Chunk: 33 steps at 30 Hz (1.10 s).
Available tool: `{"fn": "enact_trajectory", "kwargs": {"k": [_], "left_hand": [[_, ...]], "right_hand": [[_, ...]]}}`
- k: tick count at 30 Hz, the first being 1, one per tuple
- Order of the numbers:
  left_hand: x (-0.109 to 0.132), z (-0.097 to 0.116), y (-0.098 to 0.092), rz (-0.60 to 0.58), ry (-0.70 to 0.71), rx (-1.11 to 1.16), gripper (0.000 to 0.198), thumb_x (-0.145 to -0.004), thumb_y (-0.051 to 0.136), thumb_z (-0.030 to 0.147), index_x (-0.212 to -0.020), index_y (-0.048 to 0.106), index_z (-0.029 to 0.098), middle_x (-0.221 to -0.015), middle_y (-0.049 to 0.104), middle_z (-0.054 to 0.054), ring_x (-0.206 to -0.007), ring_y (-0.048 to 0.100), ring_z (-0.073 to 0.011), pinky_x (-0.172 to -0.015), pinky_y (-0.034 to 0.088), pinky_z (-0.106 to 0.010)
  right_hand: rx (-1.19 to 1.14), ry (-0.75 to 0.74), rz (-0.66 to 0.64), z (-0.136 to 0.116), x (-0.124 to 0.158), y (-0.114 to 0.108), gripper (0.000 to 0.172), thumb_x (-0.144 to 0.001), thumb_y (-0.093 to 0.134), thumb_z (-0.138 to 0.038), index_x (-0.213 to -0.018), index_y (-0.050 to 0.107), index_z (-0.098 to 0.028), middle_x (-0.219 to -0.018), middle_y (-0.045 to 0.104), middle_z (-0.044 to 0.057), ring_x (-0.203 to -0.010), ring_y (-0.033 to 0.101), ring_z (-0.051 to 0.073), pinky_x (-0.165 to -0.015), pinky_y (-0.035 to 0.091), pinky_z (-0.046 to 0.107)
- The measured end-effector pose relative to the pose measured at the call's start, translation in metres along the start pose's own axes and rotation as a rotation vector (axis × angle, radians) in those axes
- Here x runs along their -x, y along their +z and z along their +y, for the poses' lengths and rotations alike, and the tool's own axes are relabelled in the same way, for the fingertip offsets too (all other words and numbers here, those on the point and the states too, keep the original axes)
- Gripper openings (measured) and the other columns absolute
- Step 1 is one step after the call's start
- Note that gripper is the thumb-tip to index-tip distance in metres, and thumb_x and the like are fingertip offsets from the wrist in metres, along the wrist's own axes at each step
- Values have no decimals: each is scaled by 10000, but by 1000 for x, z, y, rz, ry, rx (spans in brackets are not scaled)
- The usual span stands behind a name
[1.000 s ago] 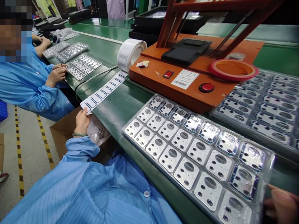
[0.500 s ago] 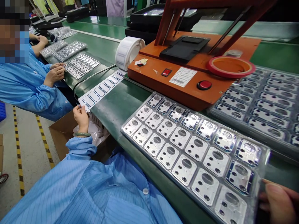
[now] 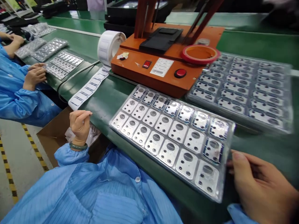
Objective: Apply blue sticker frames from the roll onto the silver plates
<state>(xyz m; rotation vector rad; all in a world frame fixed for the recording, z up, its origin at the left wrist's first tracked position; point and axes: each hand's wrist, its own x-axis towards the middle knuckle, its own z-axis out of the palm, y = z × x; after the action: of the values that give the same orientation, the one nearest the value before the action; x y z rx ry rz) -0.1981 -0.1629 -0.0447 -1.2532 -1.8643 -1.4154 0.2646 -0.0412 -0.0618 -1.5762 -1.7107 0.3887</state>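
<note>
My left hand (image 3: 80,125) is closed in a pinch just below the near end of a label strip (image 3: 90,87). Whatever its fingertips hold, if anything, is too small to make out. The strip of dark-outlined stickers runs from a white roll (image 3: 109,46) down to the bench edge. In front of me lies a clear plastic tray (image 3: 224,168) with rows of silver metal plates (image 3: 169,152). Several plates in the far row, and one at the right, bear dark-edged stickers. My right hand (image 3: 259,180) is closed at the tray's right edge, thumb on the near side.
An orange press (image 3: 135,67) with a red button stands behind the tray, a red tape roll (image 3: 201,54) on it. More filled trays (image 3: 247,84) sit at the right. At left, a co-worker's hands (image 3: 35,74) work by another tray. A cardboard box (image 3: 52,133) is below the bench.
My left hand has come off the end of the label strip and drawn back towards me. The view has shifted right, showing more of my right hand, still at the tray edge.
</note>
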Motion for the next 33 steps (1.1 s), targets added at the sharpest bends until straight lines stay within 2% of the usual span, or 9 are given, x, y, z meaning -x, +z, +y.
{"fn": "enact_trajectory", "kwargs": {"k": [3,4,6,11,15,20,25,30,33], "left_hand": [[2,50,13,41,-90,332,76,-785,723,198,-844,678,215,-809,661,0,-780,637,-139,-762,524,-306],[4,68,18,-30,-196,442,102,-794,719,198,-888,682,213,-834,674,3,-780,651,-126,-752,534,-279],[10,103,27,-248,-375,639,161,-801,719,199,-959,691,215,-903,707,-2,-821,675,-115,-795,547,-252],[30,176,47,-684,-596,1015,152,-799,722,191,-944,702,235,-865,734,7,-805,697,-111,-774,572,-220],[41,211,57,-858,-673,1146,143,-791,730,200,-929,704,223,-849,741,-7,-800,701,-119,-770,582,-229],[47,227,59,-939,-662,1130,152,-784,729,186,-932,698,200,-830,738,-14,-774,694,-120,-750,585,-233],[52,229,59,-999,-570,1092,161,-807,695,153,-958,685,208,-835,727,-2,-770,679,-99,-736,570,-203],[49,228,57,-1074,-478,973,153,-880,626,227,-1023,675,205,-938,738,-39,-844,696,-135,-786,579,-257],[42,222,60,-1028,-274,835,251,-917,571,253,-1154,647,216,-1111,709,-71,-977,678,-172,-900,551,-327]], "right_hand": [[144,-129,108,-14,1,-6,263,-822,644,-423,-963,738,-222,-800,735,178,-688,703,245,-633,528,362],[155,-186,257,-21,2,-10,258,-824,626,-415,-895,741,-196,-722,726,153,-613,685,237,-589,523,362],[95,-200,282,-39,10,-18,213,-842,624,-342,-922,729,-175,-729,728,110,-585,674,205,-594,537,336],[-83,-91,29,-95,38,-35,148,-878,613,-292,-961,705,-210,-842,709,56,-680,665,161,-655,543,304],[-351,119,-220,-112,46,-31,214,-903,569,-385,-999,676,-228,-875,681,39,-648,634,130,-569,534,265],[-682,328,-379,-108,44,-25,279,-851,624,-458,-973,652,-208,-712,610,-16,-511,545,88,-489,513,230],[-745,302,-381,-107,44,-28,172,-835,649,-376,-830,637,-204,-694,573,-29,-507,524,76,-459,474,209],[-593,114,-234,-110,46,-30,141,-865,610,-230,-727,610,-204,-704,586,-24,-578,546,86,-516,458,223],[-472,-52,-42,-111,46,-26,114,-863,607,-159,-759,608,-207,-725,598,-20,-639,555,98,-575,469,241]]}}
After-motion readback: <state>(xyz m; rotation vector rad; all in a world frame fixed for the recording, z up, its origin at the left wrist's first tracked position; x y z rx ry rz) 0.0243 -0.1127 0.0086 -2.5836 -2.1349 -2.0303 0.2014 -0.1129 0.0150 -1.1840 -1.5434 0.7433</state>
